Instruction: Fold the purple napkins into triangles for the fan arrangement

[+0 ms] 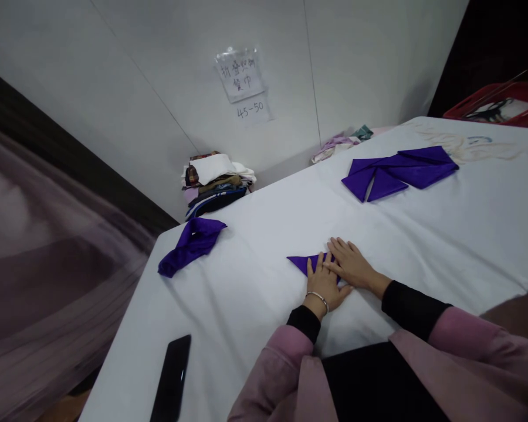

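A purple cloth napkin [300, 262], folded to a triangle, lies on the white-covered table [255, 252] in front of me. My left hand [324, 285], with a bracelet at the wrist, rests flat on the napkin with its fingers spread. Beside it my right hand [351, 262] lies flat across the napkin's right part, its fingers stretched out and touching the left hand. Both hands hide much of the cloth. Neither hand grips anything.
Several folded purple napkins [426, 167] lie at the back right, and another crumpled purple cloth [191, 245] at the left edge. A black phone [172, 375] is at the front left. Clothes [217, 181] are stacked behind the table; a red basket [470, 105] stands far right.
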`<action>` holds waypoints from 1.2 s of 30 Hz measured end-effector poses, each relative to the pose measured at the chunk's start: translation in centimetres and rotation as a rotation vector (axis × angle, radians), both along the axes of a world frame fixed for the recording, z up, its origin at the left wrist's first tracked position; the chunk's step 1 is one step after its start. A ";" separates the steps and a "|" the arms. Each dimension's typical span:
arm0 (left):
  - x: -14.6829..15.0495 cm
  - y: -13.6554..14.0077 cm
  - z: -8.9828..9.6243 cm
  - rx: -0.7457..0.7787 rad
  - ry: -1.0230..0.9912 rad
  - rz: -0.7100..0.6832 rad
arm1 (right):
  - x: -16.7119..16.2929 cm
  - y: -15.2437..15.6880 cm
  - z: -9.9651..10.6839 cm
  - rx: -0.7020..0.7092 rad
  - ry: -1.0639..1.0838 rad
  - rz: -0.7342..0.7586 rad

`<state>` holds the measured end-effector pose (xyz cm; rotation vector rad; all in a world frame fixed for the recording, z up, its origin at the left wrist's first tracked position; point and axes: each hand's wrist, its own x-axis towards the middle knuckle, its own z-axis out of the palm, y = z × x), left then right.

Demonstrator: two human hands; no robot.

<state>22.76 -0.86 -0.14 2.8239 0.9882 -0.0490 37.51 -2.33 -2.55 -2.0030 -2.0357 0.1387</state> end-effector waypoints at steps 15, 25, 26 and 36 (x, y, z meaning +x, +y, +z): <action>-4.8 4.4 -0.2 -0.032 0.030 0.482 | 0.7 0.1 -1.4 0.070 -0.053 0.052; -3.8 4.9 0.7 -0.076 0.032 0.588 | 0.7 0.4 -1.5 0.077 -0.049 0.045; -3.2 4.7 1.0 -0.055 0.023 0.602 | 0.7 0.5 -1.5 0.073 -0.049 0.045; 1.8 2.0 -0.2 0.035 -0.076 0.410 | 0.5 0.6 -1.6 0.047 -0.056 0.033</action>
